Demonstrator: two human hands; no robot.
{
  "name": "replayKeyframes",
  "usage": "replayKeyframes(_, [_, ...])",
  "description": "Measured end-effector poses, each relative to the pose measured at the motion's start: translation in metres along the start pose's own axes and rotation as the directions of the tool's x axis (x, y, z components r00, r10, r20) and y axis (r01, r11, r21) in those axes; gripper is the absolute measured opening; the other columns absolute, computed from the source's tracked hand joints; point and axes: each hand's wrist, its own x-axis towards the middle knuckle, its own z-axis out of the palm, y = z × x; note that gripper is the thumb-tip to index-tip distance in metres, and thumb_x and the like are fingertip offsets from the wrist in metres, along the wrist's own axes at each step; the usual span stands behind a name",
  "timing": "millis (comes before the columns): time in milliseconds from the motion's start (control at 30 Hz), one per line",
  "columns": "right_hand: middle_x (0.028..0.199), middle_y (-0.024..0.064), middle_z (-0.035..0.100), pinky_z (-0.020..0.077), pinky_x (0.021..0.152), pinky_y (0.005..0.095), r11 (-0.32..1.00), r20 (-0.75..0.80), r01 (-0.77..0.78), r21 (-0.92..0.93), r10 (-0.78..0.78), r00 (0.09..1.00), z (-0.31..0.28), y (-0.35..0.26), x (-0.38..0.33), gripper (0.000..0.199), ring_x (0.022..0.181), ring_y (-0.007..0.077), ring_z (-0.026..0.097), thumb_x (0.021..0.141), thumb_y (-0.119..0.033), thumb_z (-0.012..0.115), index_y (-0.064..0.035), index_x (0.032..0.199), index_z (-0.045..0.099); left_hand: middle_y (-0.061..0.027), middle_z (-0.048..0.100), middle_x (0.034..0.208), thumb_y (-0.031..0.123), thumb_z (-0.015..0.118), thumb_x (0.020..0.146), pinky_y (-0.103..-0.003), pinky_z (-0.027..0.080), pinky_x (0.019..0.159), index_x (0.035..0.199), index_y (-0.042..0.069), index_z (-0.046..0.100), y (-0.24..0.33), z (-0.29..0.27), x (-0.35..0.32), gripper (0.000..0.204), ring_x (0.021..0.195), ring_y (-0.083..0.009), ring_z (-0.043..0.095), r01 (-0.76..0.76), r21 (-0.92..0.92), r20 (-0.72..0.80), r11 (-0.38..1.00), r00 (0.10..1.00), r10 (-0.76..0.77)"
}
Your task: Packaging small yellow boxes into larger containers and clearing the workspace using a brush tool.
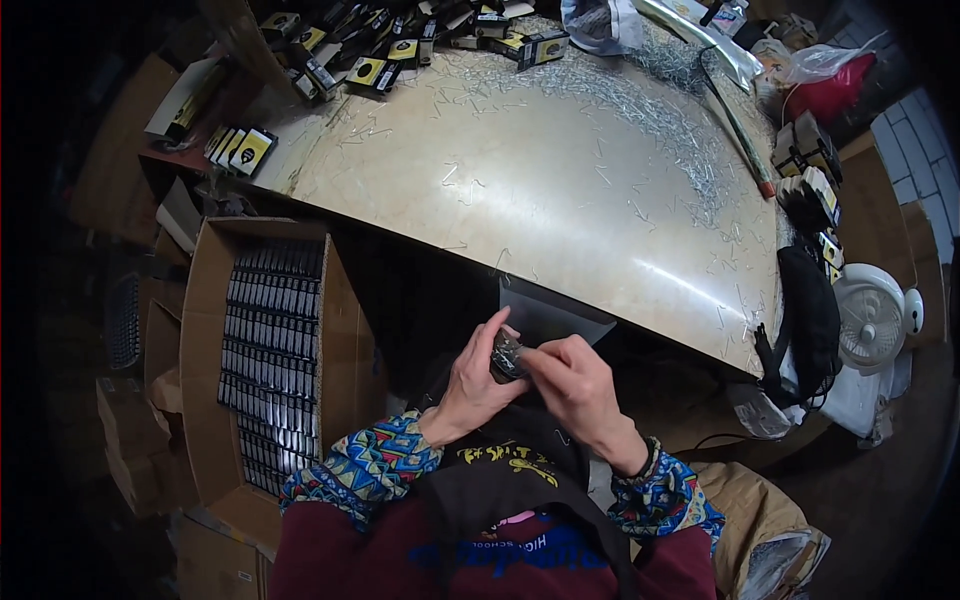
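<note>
My left hand [478,375] is wrapped round a small dark box [505,366], with shiny bits of metal showing at its top. My right hand [583,388] is closed in a pinch against the right side of that box; whatever lies between its fingertips is too small to make out. Both hands are in front of my apron, below the near edge of the table [420,190]. Loose thin bent metal wires [660,110] are scattered over the tabletop and heaped thickly toward its far right.
At my left stands an open cardboard box [342,320] packed with rows of dark packages [270,350]. Small black and yellow boxes [375,75] are piled at the table's far side. A white fan [868,318] and a black bag [808,315] are by the right edge.
</note>
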Motion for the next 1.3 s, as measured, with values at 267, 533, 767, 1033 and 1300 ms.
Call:
replayKeyframes(267, [0.092, 0.0136, 0.06, 0.0499, 0.067, 0.0346, 0.996, -0.104, -0.091, 0.006, 0.091, 0.99, -0.01, -0.009, 0.019, 0.022, 0.08, 0.028, 0.061, 0.082, -0.007, 0.071, -0.001, 0.102, 0.067, -0.0186, 0.053, 0.12, 0.003, 0.077, 0.068, -0.039, 0.047, 0.092, 0.142, 0.0, 0.034, 0.007, 0.001, 0.007, 0.086, 0.107, -0.0346, 0.056, -0.11, 0.085, 0.018, 0.99, 0.994, 0.109])
replayKeyframes(533, [0.077, 0.015, 0.065, 0.0487, 0.06, 0.0331, 0.96, -0.089, -0.274, -0.05, 0.269, 0.959, -0.033, 0.025, 0.023, 0.008, 0.067, 0.0272, 0.065, 0.084, -0.003, 0.065, 0.001, 0.09, 0.067, -0.0215, 0.035, 0.146, 0.013, 0.082, 0.068, -0.043, 0.03, 0.109, 0.148, -0.002, 0.019, 0.019, 0.001, 0.018, 0.103, 0.131, -0.0371, 0.037, -0.22, 0.287, 0.05, 0.932, 0.975, 0.215])
replayKeyframes(767, [0.08, 0.0134, 0.066, 0.0488, 0.062, 0.029, 0.923, 0.057, -0.363, 0.125, 0.359, 0.932, -0.039, 0.019, 0.028, 0.015, 0.068, 0.0196, 0.064, 0.086, -0.006, 0.067, 0.001, 0.099, 0.068, -0.0194, 0.051, 0.122, 0.007, 0.078, 0.069, -0.04, 0.045, 0.091, 0.142, -0.001, 0.031, 0.022, 0.003, 0.024, 0.087, 0.108, -0.0339, 0.054, -0.095, 0.229, 0.031, 0.969, 0.995, 0.091])
replayKeyframes(1033, [0.117, 0.0182, 0.059, 0.0502, 0.08, 0.0349, 0.996, -0.18, 0.019, -0.084, -0.034, 0.983, -0.016, 0.023, 0.028, 0.024, 0.103, 0.0304, 0.057, 0.077, -0.009, 0.075, -0.0026, 0.098, 0.067, -0.02, 0.052, 0.108, 0.004, 0.076, 0.066, -0.041, 0.049, 0.081, 0.131, -0.001, 0.04, 0.031, 0.009, 0.03, 0.074, 0.097, -0.0379, 0.056, -0.225, 0.261, -0.02, 0.939, 0.971, 0.238])
replayKeyframes(1300, [0.125, 0.016, 0.06, 0.0509, 0.086, 0.034, 0.951, 0.039, -0.135, 0.277, 0.129, 0.991, -0.029, 0.012, 0.024, 0.033, 0.105, 0.025, 0.061, 0.083, -0.007, 0.071, -0.0013, 0.115, 0.065, -0.0221, 0.058, 0.116, 0.015, 0.082, 0.07, -0.04, 0.052, 0.085, 0.134, 0.003, 0.034, 0.024, 0.002, 0.029, 0.08, 0.103, -0.0375, 0.063, -0.048, 0.15, -0.017, 0.988, 0.999, 0.051])
